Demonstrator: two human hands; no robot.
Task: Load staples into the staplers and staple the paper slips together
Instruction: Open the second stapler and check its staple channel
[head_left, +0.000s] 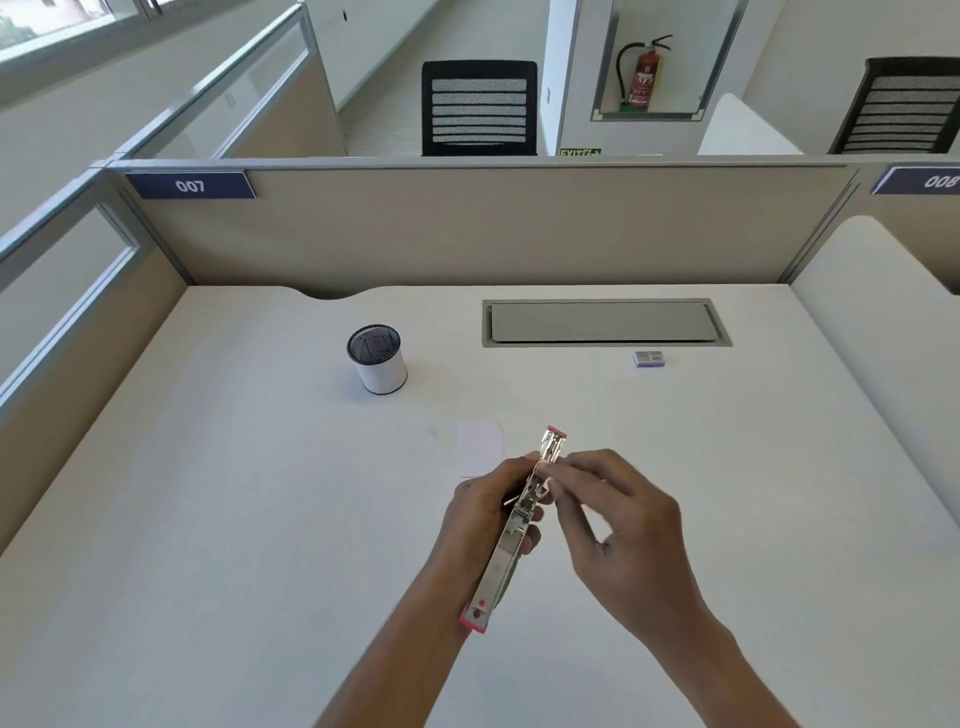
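A pink and silver stapler (511, 540) is swung fully open, held above the desk. My left hand (480, 514) grips it around the middle from the left. My right hand (618, 525) pinches at the stapler's metal channel near its far end; whether a staple strip is in the fingers cannot be told. White paper slips (480, 441) lie flat on the desk just beyond my hands. A small staple box (649, 358) sits further back on the right.
A mesh pen cup (377, 358) stands at the back left of the white desk (234, 519). A grey cable hatch (602, 322) is set into the desk near the beige partition (467, 228).
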